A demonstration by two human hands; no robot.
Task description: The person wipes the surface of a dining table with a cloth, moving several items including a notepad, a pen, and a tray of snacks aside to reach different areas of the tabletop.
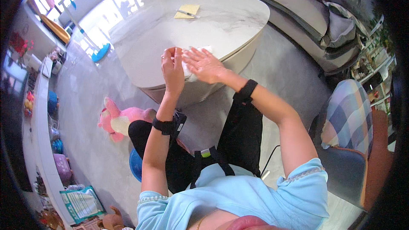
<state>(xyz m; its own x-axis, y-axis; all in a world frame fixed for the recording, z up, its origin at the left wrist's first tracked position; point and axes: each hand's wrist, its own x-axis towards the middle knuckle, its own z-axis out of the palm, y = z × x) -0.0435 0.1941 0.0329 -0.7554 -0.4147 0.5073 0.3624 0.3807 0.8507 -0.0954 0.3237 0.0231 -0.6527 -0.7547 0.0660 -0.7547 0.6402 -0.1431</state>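
A white, crumpled soft piece [188,72], tissue or thin cloth, lies at the near edge of the pale coffee table [150,38]. Flat over it rests my right hand [204,66], palm down with the fingers somewhat apart. Close beside it on the left is my left hand [173,65], its fingers bent and a ring on one of them. The fingertips of the left hand meet the white piece's left side; whether they pinch it is hidden. Farther back on the tabletop, a pen [188,13] lies across a yellow paper pad [184,10].
A pink plush toy [123,118] lies on the floor left of my legs. Beyond the table's right side runs a grey sofa [294,3]. A chair with a checked cushion [348,115] stands at right. A blue-headed mop [101,53] and a long white cabinet [40,118] are at left.
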